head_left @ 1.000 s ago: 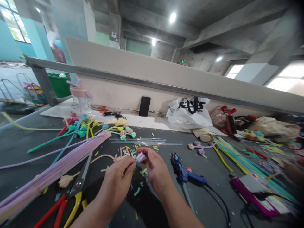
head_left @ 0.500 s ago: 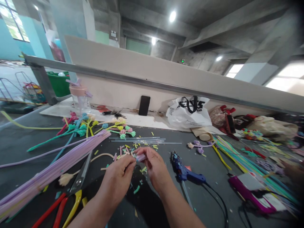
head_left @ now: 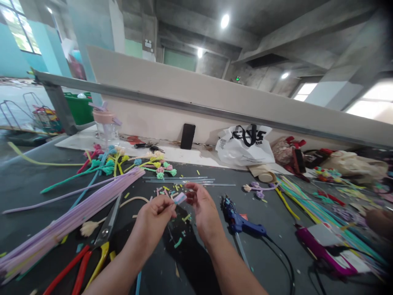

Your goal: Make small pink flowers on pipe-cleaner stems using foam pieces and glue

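Between the thumb and fingers of my left hand (head_left: 156, 215) is a small lilac-and-light-blue piece (head_left: 180, 198); its exact kind is too small to make out. My right hand (head_left: 205, 215) is just to the right of that piece, fingers curved and apart, holding nothing that I can see. Under and around both hands lie short cut bits (head_left: 186, 218) in pink, yellow and green. Left of my left hand are scissors (head_left: 106, 233) with red and yellow handles and a bundle of lilac fuzzy stems (head_left: 76, 217).
A blue glue gun (head_left: 241, 221) lies to the right with its cable, beyond it a magenta tool (head_left: 322, 250). Clear glue sticks (head_left: 190, 181) lie ahead. Fuzzy stem flowers (head_left: 104, 164) are at back left. A phone (head_left: 188, 136) and white bag (head_left: 245, 145) stand along the back.
My right hand has moved off the small piece, slightly right, and its fingers have spread. The piece stays in my left hand and shows more fully.
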Demonstrator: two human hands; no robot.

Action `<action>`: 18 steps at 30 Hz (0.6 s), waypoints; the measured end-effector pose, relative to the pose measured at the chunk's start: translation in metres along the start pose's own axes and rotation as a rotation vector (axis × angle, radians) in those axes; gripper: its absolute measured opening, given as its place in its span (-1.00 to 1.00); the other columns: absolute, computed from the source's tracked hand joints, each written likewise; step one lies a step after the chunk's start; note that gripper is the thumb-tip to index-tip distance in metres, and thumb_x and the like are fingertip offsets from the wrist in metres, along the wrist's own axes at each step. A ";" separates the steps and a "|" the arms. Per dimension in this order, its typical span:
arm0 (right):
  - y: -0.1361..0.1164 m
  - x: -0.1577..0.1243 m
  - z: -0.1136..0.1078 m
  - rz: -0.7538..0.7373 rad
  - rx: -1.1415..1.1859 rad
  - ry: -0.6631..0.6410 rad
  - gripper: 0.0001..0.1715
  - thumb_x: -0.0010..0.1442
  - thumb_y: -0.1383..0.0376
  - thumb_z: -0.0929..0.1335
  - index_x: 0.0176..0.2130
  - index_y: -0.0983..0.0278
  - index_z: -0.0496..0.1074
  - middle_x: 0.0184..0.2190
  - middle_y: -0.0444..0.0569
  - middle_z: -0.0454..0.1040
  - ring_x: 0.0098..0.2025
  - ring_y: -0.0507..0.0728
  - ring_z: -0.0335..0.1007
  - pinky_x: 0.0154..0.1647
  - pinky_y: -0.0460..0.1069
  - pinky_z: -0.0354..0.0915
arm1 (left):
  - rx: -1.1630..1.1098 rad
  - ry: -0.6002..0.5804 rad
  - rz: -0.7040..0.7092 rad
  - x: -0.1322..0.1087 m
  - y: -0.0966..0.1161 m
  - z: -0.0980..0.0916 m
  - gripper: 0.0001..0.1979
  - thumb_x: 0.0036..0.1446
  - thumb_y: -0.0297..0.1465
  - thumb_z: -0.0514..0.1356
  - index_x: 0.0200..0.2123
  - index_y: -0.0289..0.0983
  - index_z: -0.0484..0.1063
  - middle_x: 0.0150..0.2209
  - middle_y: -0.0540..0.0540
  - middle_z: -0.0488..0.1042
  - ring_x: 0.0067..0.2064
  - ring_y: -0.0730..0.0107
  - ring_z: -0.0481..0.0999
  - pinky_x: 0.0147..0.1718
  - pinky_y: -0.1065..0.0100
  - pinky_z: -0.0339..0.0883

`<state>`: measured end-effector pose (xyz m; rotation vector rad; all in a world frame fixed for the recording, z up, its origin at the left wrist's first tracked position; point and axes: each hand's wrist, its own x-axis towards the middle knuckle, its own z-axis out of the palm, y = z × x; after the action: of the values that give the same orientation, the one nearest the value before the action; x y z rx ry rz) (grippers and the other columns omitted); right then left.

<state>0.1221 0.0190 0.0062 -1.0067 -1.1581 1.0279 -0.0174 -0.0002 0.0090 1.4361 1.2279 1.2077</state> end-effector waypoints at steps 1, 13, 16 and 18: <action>0.001 0.001 -0.001 -0.031 -0.094 0.018 -0.60 0.22 0.05 0.15 -0.20 0.23 0.40 -0.29 -0.04 0.43 -0.31 0.09 0.32 -0.26 -0.02 0.24 | -0.103 -0.008 -0.077 0.001 0.000 0.000 -0.87 0.01 -0.38 0.12 -0.54 -0.28 0.35 -0.58 0.03 0.39 -0.60 0.55 0.23 -0.61 0.48 0.05; 0.021 0.003 0.001 -0.239 -1.051 -0.178 -0.76 0.08 0.44 0.26 -0.32 0.18 0.46 -0.32 -0.03 0.50 -0.19 0.16 0.33 -0.17 0.04 0.05 | -0.544 0.217 -0.151 0.009 0.002 -0.014 -0.81 -0.10 -0.34 0.25 -0.52 -0.33 0.32 -0.61 0.07 0.36 -0.71 0.73 0.04 -0.75 0.60 -0.18; 0.026 -0.004 0.012 -0.247 -1.124 -0.265 -0.79 0.07 0.43 0.30 -0.34 0.16 0.46 -0.31 -0.06 0.49 -0.18 0.15 0.31 -0.16 0.04 -0.01 | -0.553 0.240 -0.140 0.010 0.001 -0.017 -0.83 -0.09 -0.35 0.24 -0.51 -0.32 0.31 -0.61 0.08 0.36 -0.71 0.72 0.06 -0.76 0.60 -0.18; 0.028 -0.007 0.017 -0.251 -1.153 -0.312 -0.84 0.05 0.41 0.32 -0.37 0.16 0.46 -0.31 -0.07 0.48 -0.18 0.14 0.30 -0.16 0.05 -0.04 | -0.554 0.246 -0.137 0.011 0.002 -0.017 -0.83 -0.09 -0.35 0.24 -0.51 -0.31 0.31 -0.62 0.09 0.36 -0.72 0.71 0.06 -0.76 0.60 -0.18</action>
<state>0.1017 0.0198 -0.0200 -1.5311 -2.1638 0.2343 -0.0334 0.0108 0.0145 0.8037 1.0182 1.5109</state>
